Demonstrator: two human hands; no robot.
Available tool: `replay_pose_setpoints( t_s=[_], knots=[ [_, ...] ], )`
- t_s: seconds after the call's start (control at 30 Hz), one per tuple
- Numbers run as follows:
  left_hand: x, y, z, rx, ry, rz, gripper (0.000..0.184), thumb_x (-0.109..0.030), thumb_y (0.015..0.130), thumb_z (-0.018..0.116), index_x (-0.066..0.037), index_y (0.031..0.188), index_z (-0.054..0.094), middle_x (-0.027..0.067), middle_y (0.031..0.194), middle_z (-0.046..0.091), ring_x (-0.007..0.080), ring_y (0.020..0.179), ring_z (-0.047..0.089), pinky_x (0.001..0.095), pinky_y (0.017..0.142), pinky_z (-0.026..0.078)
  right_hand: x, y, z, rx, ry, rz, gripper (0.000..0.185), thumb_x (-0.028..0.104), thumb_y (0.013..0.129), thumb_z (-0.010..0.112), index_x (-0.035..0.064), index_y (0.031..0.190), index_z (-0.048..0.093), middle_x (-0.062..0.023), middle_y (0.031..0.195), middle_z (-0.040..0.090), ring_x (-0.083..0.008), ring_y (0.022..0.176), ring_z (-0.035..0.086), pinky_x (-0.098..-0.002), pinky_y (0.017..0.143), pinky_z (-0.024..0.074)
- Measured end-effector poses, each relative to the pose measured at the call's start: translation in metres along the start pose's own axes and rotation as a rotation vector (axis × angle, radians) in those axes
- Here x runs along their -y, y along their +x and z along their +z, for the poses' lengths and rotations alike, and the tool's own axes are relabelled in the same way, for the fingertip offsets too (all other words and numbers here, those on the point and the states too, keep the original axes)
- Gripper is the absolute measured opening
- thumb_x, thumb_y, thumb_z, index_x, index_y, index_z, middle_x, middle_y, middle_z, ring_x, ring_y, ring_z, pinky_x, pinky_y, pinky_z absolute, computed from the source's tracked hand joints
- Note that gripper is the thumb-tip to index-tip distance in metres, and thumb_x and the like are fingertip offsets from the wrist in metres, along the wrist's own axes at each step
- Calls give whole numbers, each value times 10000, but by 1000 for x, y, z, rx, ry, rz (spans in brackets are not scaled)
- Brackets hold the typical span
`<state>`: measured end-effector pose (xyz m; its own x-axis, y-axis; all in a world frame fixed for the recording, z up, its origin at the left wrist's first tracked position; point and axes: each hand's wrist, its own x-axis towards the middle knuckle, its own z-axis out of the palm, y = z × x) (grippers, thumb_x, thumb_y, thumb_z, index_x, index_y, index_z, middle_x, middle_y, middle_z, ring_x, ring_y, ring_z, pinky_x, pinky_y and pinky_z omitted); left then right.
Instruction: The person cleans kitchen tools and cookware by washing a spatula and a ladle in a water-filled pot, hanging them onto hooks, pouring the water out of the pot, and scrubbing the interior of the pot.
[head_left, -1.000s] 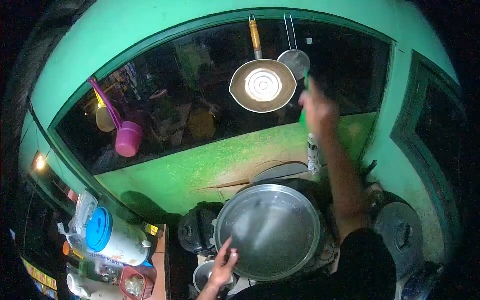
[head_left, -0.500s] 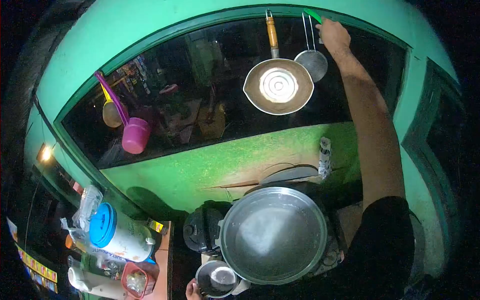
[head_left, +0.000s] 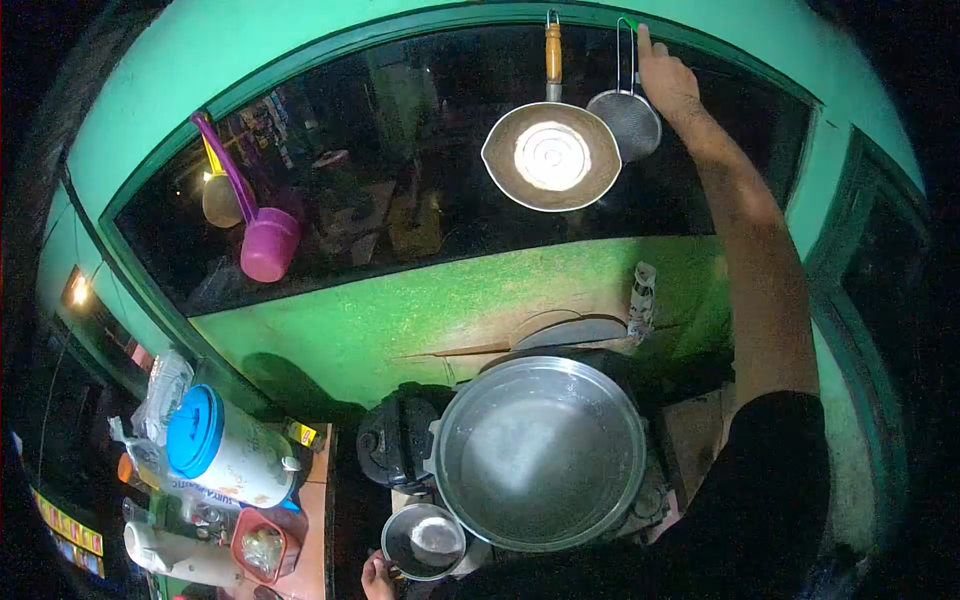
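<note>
At the lower edge, my left hand (head_left: 376, 580) is closed on the handle side of a small metal saucepan (head_left: 424, 542). My right hand (head_left: 668, 82) reaches up to the window frame, index finger extended and the other fingers curled. Beside that fingertip shows a bit of green handle (head_left: 630, 23), mostly hidden by the hand. It lies against the top of the wire loop of a mesh strainer (head_left: 626, 125), which hangs by the glass. Left of the strainer hangs a wooden-handled pan (head_left: 553, 157). A large pot (head_left: 540, 455) of cloudy liquid stands below, touching or nearly touching the saucepan.
A pink dipper (head_left: 270, 245) and a yellow-handled strainer (head_left: 222, 201) hang at the left. A blue-lidded container (head_left: 235, 455), a red basket (head_left: 264, 545) and plastic bags (head_left: 168, 395) crowd the side table. A black lidded pot (head_left: 397, 440) stands behind the saucepan.
The view has shifted slightly. Less of the green handle shows beside my right hand, whose index finger is now straightened upward. My left hand stays at the saucepan.
</note>
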<state>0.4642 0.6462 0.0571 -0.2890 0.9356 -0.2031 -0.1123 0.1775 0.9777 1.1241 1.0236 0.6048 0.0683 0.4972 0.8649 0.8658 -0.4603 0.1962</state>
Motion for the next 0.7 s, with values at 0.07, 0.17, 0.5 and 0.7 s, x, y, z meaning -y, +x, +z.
replay_pose_setpoints(
  t_s=[0.07, 0.17, 0.5, 0.7],
  knots=[
    [2, -1, -3, 23, 3, 4, 278, -248, 1005, 480, -11, 1116, 575, 47, 949, 618, 115, 811, 570, 292, 761, 490, 4, 0, -6, -25, -13, -12, 588, 98, 907, 435, 30, 1450, 219, -219, 1086, 576, -380, 932, 651, -469, 774, 551],
    [-15, -6, -2, -18, 124, -157, 317, -282, 1008, 465, -14, 1145, 563, 66, 1006, 611, 142, 872, 566, 312, 801, 480, 5, 5, -4, -9, 3, 5, 577, 95, 907, 435, 36, 1445, 233, -225, 1121, 555, -381, 940, 648, -471, 776, 551],
    [-2, -14, -12, 87, 155, -318, 488, -375, 992, 429, -55, 1361, 424, 152, 1359, 453, 310, 1265, 422, 474, 1035, 380, -6, 0, 12, -51, 280, 45, 529, 158, 906, 511, 154, 1412, 358, -196, 1031, 572, -406, 973, 607, -483, 800, 519],
    [18, -4, -18, -46, 19, -410, 537, -464, 972, 432, -80, 1347, 452, 99, 1316, 493, 271, 1225, 431, 439, 994, 400, -42, -18, 29, -602, 442, -140, 277, 181, 897, 555, 102, 1150, 636, -173, 982, 637, -357, 918, 617, -419, 816, 508]
  ],
)
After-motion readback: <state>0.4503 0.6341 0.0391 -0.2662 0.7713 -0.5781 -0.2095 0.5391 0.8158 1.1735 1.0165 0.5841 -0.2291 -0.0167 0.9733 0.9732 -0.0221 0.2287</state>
